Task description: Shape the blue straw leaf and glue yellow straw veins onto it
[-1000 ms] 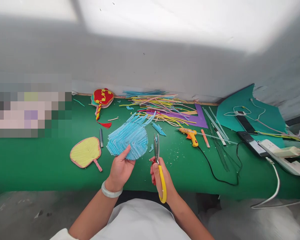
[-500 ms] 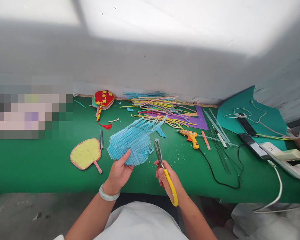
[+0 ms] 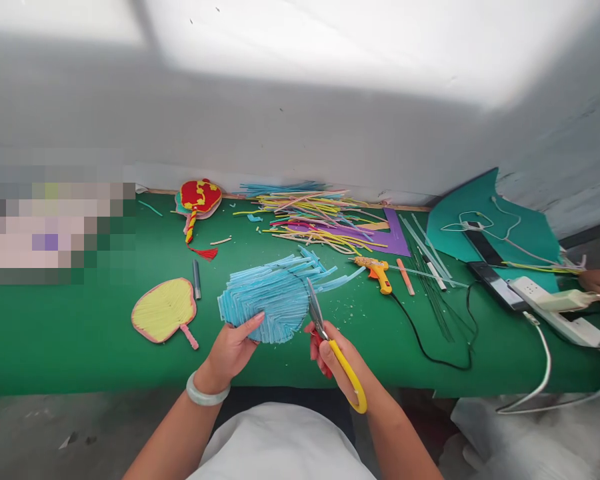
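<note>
My left hand (image 3: 235, 352) grips the lower edge of a blue panel (image 3: 267, 300) made of pipe cleaner strips glued side by side, thumb on top. Its lower right edge is rounded, while loose strip ends fan out at the upper right. In my right hand (image 3: 335, 347) is a pair of scissors (image 3: 347, 373) with one yellow and one red handle. The blades point up and meet the panel's right edge; whether they close on a strip I cannot tell. A yellow fan with a pink rim (image 3: 164, 310) lies to the left of my left hand.
Pipe cleaners in several colours (image 3: 315, 213) lie in a heap at the back, partly over a purple sheet (image 3: 397, 230). A yellow glue gun (image 3: 377, 272) and its black cord lie right of the scissors. Farther right are a power strip (image 3: 555, 307) and another person's hand (image 3: 597, 283).
The blue panel has turned clockwise and shifted right, so its edge now meets the scissor blades. Its loose ends reach farther right. The view has shifted slightly.
</note>
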`<action>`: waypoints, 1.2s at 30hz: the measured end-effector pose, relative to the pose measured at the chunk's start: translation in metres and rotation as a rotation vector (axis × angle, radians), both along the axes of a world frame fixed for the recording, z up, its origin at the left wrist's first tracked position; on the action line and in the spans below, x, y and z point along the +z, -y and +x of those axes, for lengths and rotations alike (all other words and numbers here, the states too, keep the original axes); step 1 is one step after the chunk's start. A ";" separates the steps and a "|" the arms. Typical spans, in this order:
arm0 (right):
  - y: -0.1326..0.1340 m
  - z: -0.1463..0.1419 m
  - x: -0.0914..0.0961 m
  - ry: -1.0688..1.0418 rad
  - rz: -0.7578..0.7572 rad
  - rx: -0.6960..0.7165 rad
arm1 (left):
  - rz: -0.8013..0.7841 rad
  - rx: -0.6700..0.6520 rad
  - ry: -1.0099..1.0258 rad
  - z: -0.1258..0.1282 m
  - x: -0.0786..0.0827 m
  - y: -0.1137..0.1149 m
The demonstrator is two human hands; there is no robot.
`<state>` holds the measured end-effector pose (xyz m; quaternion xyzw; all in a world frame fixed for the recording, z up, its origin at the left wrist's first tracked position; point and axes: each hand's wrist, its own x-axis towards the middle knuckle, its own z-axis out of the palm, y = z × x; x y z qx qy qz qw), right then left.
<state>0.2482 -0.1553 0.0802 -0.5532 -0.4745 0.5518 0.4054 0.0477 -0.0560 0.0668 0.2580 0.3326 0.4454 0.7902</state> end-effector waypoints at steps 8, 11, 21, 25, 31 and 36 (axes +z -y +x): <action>0.000 0.003 0.004 0.042 -0.005 0.004 | 0.023 0.001 -0.068 -0.005 0.000 -0.003; 0.000 0.002 0.004 0.052 -0.012 -0.012 | 0.046 -0.012 -0.072 -0.007 -0.001 -0.003; 0.000 -0.003 0.001 0.062 -0.004 -0.110 | 0.031 -0.053 -0.063 -0.005 -0.003 0.000; 0.000 -0.005 0.003 0.069 -0.001 -0.121 | 0.005 -0.060 -0.022 -0.001 0.003 0.002; 0.000 -0.007 0.005 0.066 0.022 -0.133 | -0.012 -0.060 0.009 0.001 0.005 0.003; 0.000 -0.006 0.004 0.091 0.017 -0.115 | -0.007 -0.076 0.023 0.001 0.003 0.004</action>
